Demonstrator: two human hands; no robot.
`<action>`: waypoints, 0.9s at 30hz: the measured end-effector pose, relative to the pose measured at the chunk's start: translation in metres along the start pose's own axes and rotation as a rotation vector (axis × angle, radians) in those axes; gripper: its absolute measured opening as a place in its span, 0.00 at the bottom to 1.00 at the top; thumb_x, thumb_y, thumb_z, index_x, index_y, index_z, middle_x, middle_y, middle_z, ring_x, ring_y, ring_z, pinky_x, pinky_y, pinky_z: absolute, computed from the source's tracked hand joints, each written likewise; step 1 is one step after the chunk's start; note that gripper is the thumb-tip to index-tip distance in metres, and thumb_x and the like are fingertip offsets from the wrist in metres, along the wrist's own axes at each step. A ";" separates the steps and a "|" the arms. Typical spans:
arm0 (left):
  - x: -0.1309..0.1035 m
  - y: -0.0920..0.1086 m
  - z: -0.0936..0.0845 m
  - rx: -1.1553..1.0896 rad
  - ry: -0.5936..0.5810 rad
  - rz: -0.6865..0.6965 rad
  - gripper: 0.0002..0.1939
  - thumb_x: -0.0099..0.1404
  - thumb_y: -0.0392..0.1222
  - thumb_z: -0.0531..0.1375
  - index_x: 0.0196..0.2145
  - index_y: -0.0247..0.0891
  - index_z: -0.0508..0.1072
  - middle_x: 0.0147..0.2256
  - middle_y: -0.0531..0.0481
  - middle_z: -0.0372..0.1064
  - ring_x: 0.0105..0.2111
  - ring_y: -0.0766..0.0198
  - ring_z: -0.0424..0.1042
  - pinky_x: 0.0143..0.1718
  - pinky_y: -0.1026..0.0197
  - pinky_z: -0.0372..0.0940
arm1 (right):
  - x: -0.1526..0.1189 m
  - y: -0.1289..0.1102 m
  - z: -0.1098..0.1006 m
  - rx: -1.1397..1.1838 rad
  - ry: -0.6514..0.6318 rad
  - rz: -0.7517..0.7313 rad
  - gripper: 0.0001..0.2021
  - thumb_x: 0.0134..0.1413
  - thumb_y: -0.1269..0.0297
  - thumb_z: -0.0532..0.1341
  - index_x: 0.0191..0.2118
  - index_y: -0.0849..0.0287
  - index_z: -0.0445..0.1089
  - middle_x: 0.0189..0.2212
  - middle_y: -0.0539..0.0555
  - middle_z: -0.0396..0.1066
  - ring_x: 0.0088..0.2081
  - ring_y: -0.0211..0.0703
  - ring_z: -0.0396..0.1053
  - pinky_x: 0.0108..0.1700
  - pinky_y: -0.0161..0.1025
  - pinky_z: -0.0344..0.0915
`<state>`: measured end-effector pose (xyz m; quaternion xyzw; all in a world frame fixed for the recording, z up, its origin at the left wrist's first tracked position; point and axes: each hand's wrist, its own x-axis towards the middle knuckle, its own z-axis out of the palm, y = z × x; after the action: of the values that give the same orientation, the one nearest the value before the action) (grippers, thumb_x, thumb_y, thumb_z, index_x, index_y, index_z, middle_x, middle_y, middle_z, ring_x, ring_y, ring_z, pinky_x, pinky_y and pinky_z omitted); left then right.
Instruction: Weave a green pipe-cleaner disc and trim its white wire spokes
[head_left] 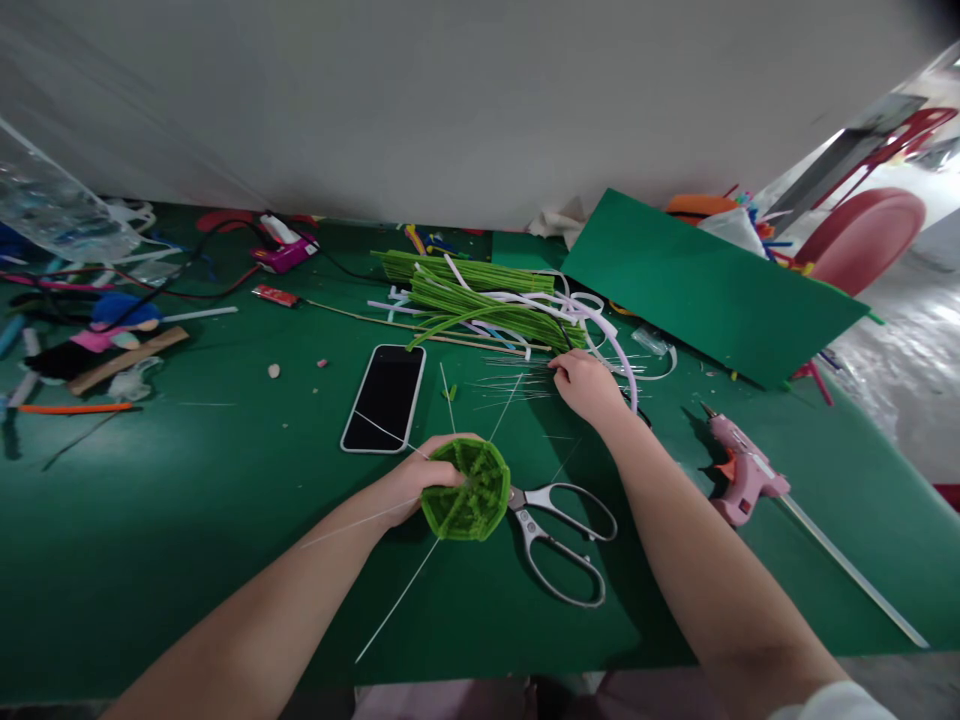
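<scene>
From where I stand, the left hand [409,485] grips a green piece [487,490], its ribbed body seemingly formed, the jutting spokes [398,600] bare. The right hand [589,385] bends over loose wires [502,378], perhaps pinching one; I cannot tell. Beyond it lie unattached green stems [480,290].

The fuzzy piece [480,490] is bright green with a spoke-like pattern, the pipe cleaners [442,292] are a similar green, and the thin wires [525,388] are silvery. The table [225,480] is dark green, the phone [385,390] black with a white edge, and the glue gun [750,485] pink with an orange trigger [726,467].
</scene>
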<state>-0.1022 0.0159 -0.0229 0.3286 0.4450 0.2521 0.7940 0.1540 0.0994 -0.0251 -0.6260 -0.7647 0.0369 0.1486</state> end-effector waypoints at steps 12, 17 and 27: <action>0.001 0.001 0.000 -0.006 -0.013 0.000 0.26 0.39 0.33 0.62 0.40 0.36 0.70 0.36 0.45 0.72 0.40 0.48 0.69 0.43 0.46 0.62 | 0.000 0.001 0.003 -0.006 0.011 -0.017 0.14 0.51 0.74 0.50 0.38 0.61 0.71 0.37 0.57 0.69 0.39 0.44 0.66 0.39 0.36 0.62; 0.001 0.001 0.000 -0.007 -0.008 0.001 0.25 0.38 0.33 0.62 0.39 0.36 0.70 0.35 0.45 0.72 0.40 0.48 0.69 0.44 0.45 0.61 | 0.000 0.000 0.002 -0.027 0.008 -0.013 0.14 0.51 0.74 0.50 0.39 0.61 0.70 0.38 0.57 0.68 0.39 0.44 0.66 0.39 0.36 0.62; 0.001 0.000 0.000 -0.009 -0.016 0.008 0.24 0.39 0.33 0.61 0.39 0.37 0.70 0.36 0.46 0.72 0.41 0.49 0.69 0.43 0.46 0.62 | 0.003 -0.004 0.003 -0.121 0.003 -0.014 0.13 0.50 0.73 0.50 0.39 0.61 0.70 0.37 0.59 0.68 0.40 0.47 0.65 0.36 0.37 0.61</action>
<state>-0.1019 0.0168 -0.0233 0.3289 0.4362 0.2543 0.7981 0.1488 0.1014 -0.0266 -0.6285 -0.7697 -0.0114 0.1116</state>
